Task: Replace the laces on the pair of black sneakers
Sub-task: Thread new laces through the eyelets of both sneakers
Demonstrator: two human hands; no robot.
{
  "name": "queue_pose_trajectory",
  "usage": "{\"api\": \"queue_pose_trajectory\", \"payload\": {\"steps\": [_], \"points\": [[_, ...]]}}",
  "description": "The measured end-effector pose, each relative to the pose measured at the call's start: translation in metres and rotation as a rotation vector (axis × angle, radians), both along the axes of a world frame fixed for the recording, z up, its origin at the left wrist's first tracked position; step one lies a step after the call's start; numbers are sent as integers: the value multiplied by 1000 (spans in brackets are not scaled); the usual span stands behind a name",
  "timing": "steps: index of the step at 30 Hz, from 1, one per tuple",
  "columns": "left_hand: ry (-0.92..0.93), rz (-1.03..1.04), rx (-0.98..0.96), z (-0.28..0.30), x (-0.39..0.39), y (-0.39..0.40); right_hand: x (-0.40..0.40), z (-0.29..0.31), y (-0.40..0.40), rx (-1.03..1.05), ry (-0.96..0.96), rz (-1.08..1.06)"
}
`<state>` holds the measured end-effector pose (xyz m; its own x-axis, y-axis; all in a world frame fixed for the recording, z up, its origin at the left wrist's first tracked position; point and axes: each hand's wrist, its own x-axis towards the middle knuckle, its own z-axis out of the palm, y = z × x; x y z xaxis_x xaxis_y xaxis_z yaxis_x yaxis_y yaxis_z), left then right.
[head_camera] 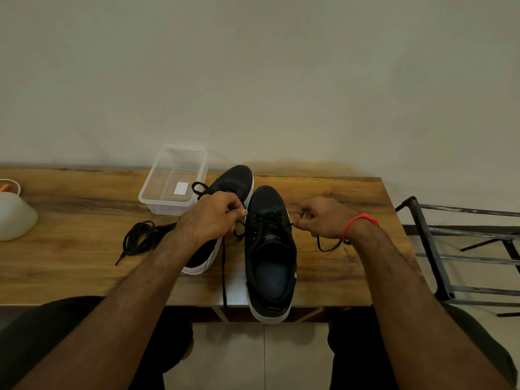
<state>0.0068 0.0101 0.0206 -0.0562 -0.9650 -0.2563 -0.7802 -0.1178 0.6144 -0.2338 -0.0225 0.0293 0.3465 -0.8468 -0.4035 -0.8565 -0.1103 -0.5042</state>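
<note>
Right sneaker (270, 249) sits mid-table, laced only through its lower eyelets. Left hand (213, 218) pinches one lace end (224, 266), right hand (323, 218) pinches the other. Left of it, the second sneaker (233, 181) looks laced; a loose lace (140, 240) lies beyond.

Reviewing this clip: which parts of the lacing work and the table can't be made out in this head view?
- Left sneaker: its middle and eyelets are hidden by the left hand.
- Right sneaker: black lace on black fabric, so the eyelets threaded can't be counted.
- White bowl: cut off by the left edge.
- Metal rack: cut off by the right edge.
- Right hand: the lace end inside its curled fingers is hidden.
</note>
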Motion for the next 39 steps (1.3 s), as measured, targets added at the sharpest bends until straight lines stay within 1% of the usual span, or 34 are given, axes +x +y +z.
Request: {"api": "queue_pose_trajectory", "payload": {"steps": [3,5,7,12,14,16,18,22,25,28,31,37,39], "points": [[135,23,-4,6,2,-1,-4,4,-1,16,-80,-55],[251,50,15,13,2,-2,-6,9,-1,25,-202,-101],[391,81,42,20,2,-1,-7,16,-1,50,-357,-144],[713,149,73,46,6,1,-7,33,3,170,-832,-295],[801,145,71,61,7,4,-7,44,6,188,-1016,-335],[863,124,65,78,8,9,-10,55,11,190,-1176,-332],[906,100,53,96,6,15,-12,65,17,166,-1277,-297],[931,12,-32,129,2,22,-5,87,26,-8,-1271,-253],[902,-16,-108,158,0,24,2,113,28,-136,-1227,-290],[891,0,-151,188,-5,27,6,141,26,-271,-1134,-318],[873,11,-201,212,-8,32,9,168,25,-369,-1056,-294],[789,132,-382,242,-15,41,14,216,33,-504,-1007,-292],[726,166,-450,249,-18,43,16,227,34,-541,-992,-314]]}}
